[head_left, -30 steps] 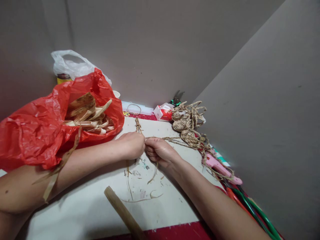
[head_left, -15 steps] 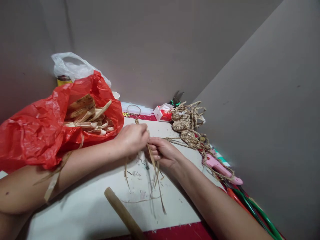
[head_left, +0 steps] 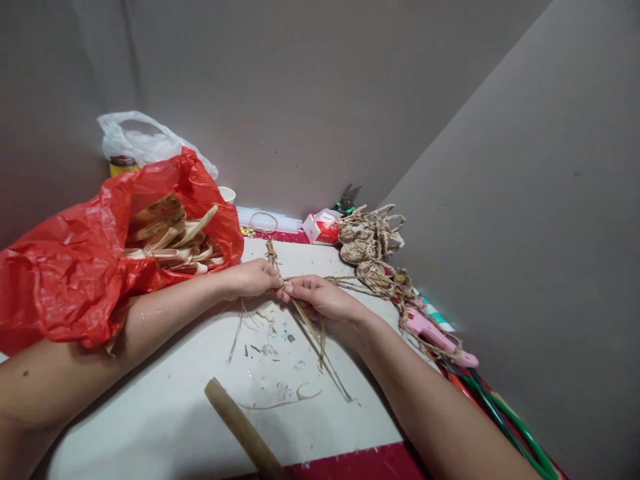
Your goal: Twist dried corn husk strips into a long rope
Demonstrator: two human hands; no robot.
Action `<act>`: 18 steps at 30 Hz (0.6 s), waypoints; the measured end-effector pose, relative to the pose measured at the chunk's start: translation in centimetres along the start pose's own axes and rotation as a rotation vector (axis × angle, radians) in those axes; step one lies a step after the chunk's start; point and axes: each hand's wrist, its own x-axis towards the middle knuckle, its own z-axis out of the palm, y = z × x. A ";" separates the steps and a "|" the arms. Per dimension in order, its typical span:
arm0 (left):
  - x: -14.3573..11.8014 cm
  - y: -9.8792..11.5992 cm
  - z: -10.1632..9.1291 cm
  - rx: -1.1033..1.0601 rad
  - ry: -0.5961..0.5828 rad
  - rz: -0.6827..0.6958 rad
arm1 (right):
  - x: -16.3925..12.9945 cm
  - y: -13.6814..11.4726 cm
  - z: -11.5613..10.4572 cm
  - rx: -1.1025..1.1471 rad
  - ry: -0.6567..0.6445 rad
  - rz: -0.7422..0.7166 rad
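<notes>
Both hands meet over the white board (head_left: 200, 400), their fingertips pinched close together on dried plant-fibre strands (head_left: 313, 337). My left hand (head_left: 257, 279) is closed, thumb and fingers on the strands just below a short twisted fibre piece (head_left: 271, 252). My right hand (head_left: 320, 297) pinches the same strands from the right, and their loose ends hang down below its fingers. A fibre cord (head_left: 345, 283) runs behind my right hand toward the coiled rope (head_left: 375, 275). The exact crossing of the strands between the fingertips is partly hidden.
A red plastic bag (head_left: 75, 267) of dried husk strips (head_left: 175, 243) stands left. At right lie woven rope pieces (head_left: 360, 250), a pink tool (head_left: 435, 335) and green-handled tools (head_left: 520, 427). A tissue pack (head_left: 323, 228) sits behind; a brown stick (head_left: 245, 427) lies in front.
My left hand has lowered and its fingertips now meet the right hand's. The hanging strand ends have swung to the right. The view has shifted slightly.
</notes>
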 end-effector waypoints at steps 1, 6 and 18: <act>0.0 -0.1 -0.1 0.008 -0.011 -0.007 | 0.0 0.0 0.1 -0.103 0.037 -0.055; 0.4 -0.5 0.1 -0.039 0.002 -0.042 | -0.2 -0.3 1.0 -0.611 0.206 -0.263; 0.6 -1.2 1.6 -0.088 0.167 0.061 | -1.5 -1.4 2.6 -0.745 0.304 -0.202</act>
